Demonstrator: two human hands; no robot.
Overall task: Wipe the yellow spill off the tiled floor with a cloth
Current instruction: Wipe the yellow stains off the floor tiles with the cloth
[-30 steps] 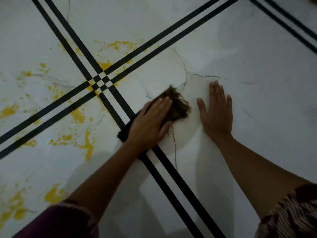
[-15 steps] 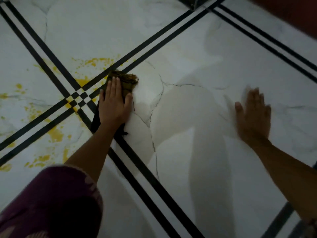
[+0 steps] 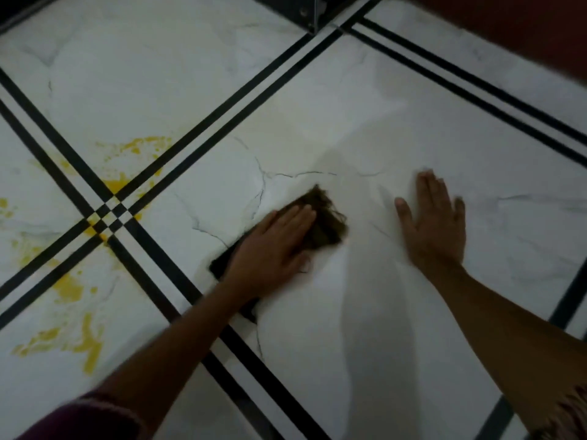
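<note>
Pressing flat, left hand covers cloth.

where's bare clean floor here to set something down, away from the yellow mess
Bare white tile lies between the right hand and the far double black stripes, and on that tile's near side, bordered by the near stripe pair. Crowded: the left hand presses the cloth mid-tile, and yellow spill spots the tiles around the stripe crossing.
</note>
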